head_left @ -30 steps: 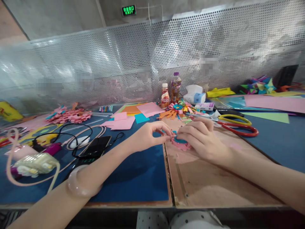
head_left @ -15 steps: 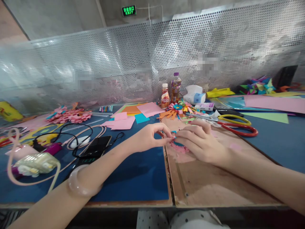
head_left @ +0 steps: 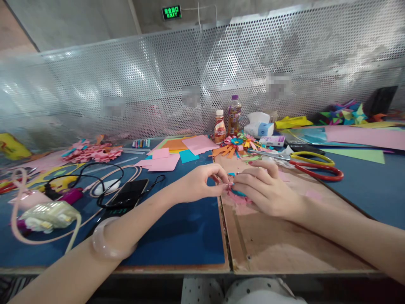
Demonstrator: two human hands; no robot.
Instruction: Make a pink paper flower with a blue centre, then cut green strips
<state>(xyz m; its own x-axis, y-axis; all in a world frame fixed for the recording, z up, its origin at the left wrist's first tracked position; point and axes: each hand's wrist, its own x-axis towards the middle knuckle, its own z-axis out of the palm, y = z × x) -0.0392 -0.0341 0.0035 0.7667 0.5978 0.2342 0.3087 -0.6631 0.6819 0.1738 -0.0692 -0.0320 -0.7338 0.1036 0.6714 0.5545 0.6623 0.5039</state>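
A pink paper flower (head_left: 239, 197) with a blue middle lies on the brown board, partly hidden under my fingers. My left hand (head_left: 202, 182) comes in from the left, thumb and forefinger pinched on the flower's left edge. From the right, my right hand (head_left: 265, 188) curls over the flower with its fingertips on the blue part. Its thumb is hidden. Just behind my right hand lie scissors (head_left: 316, 170) with red and yellow handles.
Behind my hands stand a small bottle (head_left: 219, 128), a purple-capped bottle (head_left: 234, 116) and a tissue pack (head_left: 258, 124). Coloured paper sheets (head_left: 164, 162) and a pile of pink paper flowers (head_left: 95, 152) lie leftward. A phone (head_left: 131, 192) and cables rest near my left forearm.
Both hands stay at the flower with almost the same grip. My right fingers have shifted slightly, and a little more of the blue middle shows. The view has moved very slightly.
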